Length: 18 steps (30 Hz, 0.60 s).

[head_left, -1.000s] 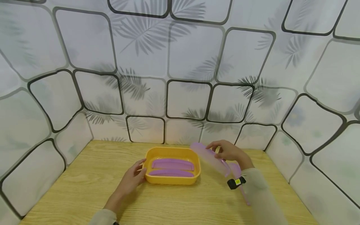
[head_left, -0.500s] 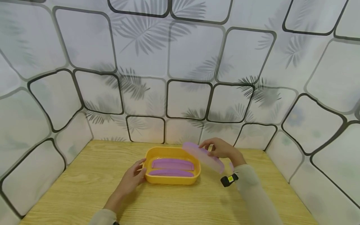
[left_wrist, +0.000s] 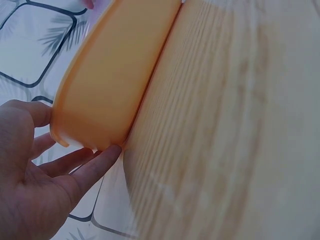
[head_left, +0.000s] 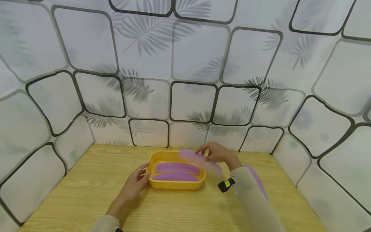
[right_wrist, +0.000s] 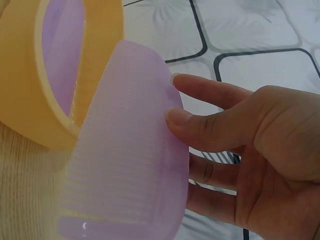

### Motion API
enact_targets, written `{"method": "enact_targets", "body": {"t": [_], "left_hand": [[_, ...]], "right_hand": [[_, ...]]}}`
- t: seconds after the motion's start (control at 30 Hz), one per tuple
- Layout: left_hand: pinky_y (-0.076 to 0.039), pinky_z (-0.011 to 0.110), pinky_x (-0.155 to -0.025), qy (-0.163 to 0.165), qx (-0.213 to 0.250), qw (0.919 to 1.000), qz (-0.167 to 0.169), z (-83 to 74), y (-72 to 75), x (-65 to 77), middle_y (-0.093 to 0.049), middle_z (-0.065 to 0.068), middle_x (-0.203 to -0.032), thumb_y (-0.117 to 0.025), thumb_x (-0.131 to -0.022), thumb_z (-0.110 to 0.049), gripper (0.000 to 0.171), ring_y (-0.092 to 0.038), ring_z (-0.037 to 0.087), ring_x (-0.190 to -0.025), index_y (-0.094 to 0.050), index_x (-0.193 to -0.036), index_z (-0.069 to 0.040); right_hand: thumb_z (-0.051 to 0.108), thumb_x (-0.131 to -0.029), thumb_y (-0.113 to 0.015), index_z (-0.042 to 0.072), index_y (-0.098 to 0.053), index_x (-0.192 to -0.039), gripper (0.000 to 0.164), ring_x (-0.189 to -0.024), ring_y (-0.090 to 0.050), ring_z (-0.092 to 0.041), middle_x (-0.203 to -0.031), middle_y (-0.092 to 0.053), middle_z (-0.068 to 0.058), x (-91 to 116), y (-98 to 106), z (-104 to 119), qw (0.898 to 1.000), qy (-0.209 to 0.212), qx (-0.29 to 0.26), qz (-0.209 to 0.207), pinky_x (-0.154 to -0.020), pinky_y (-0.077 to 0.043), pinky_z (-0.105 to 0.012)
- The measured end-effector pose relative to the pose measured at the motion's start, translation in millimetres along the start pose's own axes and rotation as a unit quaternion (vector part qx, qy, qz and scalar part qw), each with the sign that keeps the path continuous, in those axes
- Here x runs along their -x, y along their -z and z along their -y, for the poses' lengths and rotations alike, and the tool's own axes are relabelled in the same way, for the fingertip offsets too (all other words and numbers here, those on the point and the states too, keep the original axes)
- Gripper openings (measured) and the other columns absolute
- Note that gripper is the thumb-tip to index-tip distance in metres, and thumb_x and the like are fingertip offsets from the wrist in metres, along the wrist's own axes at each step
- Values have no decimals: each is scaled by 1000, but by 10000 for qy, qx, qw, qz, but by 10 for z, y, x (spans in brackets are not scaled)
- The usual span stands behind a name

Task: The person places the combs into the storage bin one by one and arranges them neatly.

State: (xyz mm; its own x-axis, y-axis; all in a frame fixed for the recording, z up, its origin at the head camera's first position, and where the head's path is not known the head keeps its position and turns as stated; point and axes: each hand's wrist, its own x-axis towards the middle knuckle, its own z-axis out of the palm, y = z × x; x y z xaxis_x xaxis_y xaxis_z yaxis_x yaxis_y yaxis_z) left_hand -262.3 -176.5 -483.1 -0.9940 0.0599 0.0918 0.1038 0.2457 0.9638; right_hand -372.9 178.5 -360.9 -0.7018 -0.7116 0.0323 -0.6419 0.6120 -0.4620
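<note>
The left hand (head_left: 136, 183) has its fingers a little spread, with the tips on the end of the yellow box (head_left: 177, 185); this seems to be so the box does not slide on the table (head_left: 174, 212); the right hand (head_left: 217, 153) pinches a pale purple comb (head_left: 200, 163) by its smooth back, so the fingers keep off the teeth; that comb is up in the air, tilted, over the right end of the box; inside the box lie the back comb (head_left: 177, 168) and the front comb (head_left: 175, 177), side by side the long way, maybe because they fit best like that.

Some parts are hard to see; the right sleeve (head_left: 246, 190) covers part of a purple piece (head_left: 257, 182) on the table, so I think it is a comb but cannot be sure; I cannot tell if the held comb touches the rim; it hides the box's back right corner; in the left wrist view, the box wall hides what is inside; the right wrist view cuts off the comb's bottom end.
</note>
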Motion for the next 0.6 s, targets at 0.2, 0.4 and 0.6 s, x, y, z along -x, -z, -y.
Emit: {"method": "enact_targets", "body": {"t": [0.2,0.4,0.6], "left_hand": [[-62,41,-95,-8,21,10000,64,-13,7,12,-48,33,-151,-53,-109,-17,53,-58,45,-133,-38,-158,-4],[-62,40,-95,-11,-12,10000,62,5,14,-11,-48,32,-151,-52,-109,-18,53,-57,45,-134,-38,-158,-6],[-63,42,-94,-92,-69,9999,100,3,19,11,-49,34,-150,-52,-109,-19,53,-57,47,-133,-38,-158,-5]], "right_hand": [[-9,-88,-68,10,-76,-120,37,-74,-63,-12,-103,-71,-12,-95,-60,57,9999,113,129,12,-65,-54,-20],[-9,-88,-68,9,-76,-120,37,-87,-67,-22,-105,-73,-12,-151,-77,144,9996,186,206,16,-69,-54,-20],[-11,-88,-67,7,-76,-120,38,-102,-65,-35,-107,-72,-12,-196,-104,224,9996,214,145,136,-70,-52,-21]]}}
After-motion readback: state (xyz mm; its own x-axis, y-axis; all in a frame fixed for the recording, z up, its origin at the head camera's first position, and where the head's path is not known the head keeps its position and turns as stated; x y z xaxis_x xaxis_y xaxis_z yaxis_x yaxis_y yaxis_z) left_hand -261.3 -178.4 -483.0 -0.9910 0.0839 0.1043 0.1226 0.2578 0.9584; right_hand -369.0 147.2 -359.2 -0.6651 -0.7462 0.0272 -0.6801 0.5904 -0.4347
